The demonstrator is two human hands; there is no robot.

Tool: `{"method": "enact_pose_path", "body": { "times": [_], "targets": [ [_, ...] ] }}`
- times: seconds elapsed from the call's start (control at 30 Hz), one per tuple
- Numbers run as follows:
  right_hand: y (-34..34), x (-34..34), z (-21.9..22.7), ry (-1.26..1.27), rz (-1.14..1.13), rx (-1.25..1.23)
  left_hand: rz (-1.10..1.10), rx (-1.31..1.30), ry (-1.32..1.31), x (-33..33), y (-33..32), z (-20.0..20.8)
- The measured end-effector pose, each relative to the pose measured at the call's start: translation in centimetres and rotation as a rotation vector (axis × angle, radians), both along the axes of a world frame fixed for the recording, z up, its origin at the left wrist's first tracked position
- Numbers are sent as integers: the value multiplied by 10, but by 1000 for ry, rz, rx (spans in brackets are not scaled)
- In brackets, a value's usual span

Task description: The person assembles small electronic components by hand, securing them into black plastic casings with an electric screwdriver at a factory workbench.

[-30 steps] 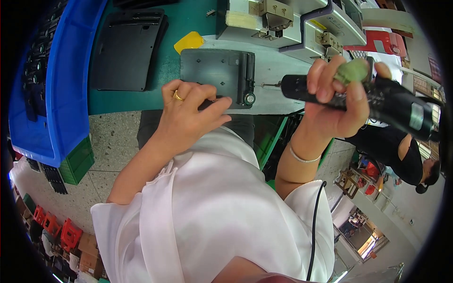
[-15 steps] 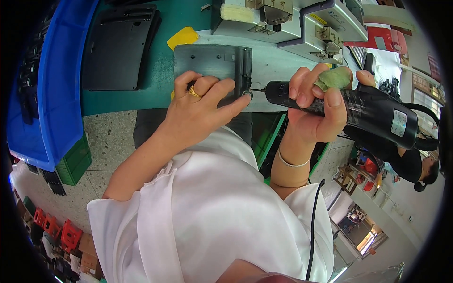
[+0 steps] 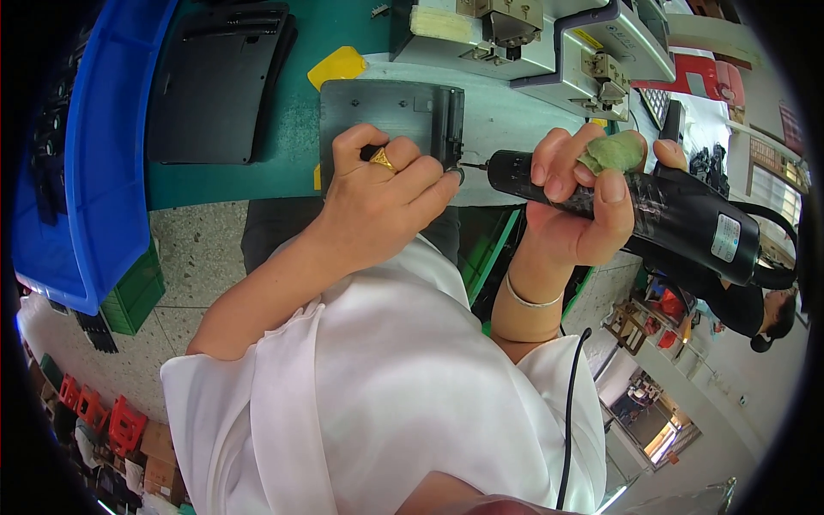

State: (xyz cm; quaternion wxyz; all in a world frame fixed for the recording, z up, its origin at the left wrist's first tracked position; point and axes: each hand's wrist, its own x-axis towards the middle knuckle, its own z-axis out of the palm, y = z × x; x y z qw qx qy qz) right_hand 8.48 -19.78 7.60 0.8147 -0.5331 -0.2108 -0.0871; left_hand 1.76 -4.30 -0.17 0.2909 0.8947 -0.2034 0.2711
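Note:
A black plastic casing (image 3: 390, 103) lies on the bench in front of me, its ridged edge at the right. My left hand (image 3: 378, 193) is closed on its near part, with curled fingers and the thumb and fingertips pressed by the lower right corner. Wrapped round a black electric screwdriver (image 3: 661, 206) is my right hand (image 3: 584, 193). The tool lies sideways, and its thin bit (image 3: 474, 165) points left, with the tip at the casing's right edge beside my left fingertips. Any screw there is too small to make out. Green wrapping (image 3: 611, 153) covers one right finger.
Stacked black casings (image 3: 215, 103) lie left of mine, beside a blue bin (image 3: 112, 172) of dark parts. A yellow piece (image 3: 336, 65) sits behind the casing. Grey metal machines (image 3: 566, 60) stand at the back right. A cable (image 3: 573, 412) hangs by my right arm; another person (image 3: 747, 305) is at far right.
The fingers of my left hand have curled in more tightly, and its thumb has drawn in at the casing's corner. The screwdriver remains at the same edge.

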Motion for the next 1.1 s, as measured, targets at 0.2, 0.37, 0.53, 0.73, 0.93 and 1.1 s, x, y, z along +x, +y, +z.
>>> {"method": "enact_pose_path", "body": {
  "times": [0.2,0.37,0.53,0.73,0.93,1.1],
  "targets": [
    [3,-2,0,9,-17,-20,14,-43,14,-1,-4,0],
    [6,-2,1,36,-35,-42,-1,-41,18,-1,-3,-1],
    [9,-3,0,22,-51,-159,-8,-43,4,0,-2,-4],
    [22,-6,-6,-158,-20,-216,3,-33,-14,0,-2,-5],
    [22,-12,-11,-242,-120,-282,-26,19,-23,0,6,3],
    [14,9,10,-48,20,-45,-21,45,-8,-1,6,3]
  ]
}}
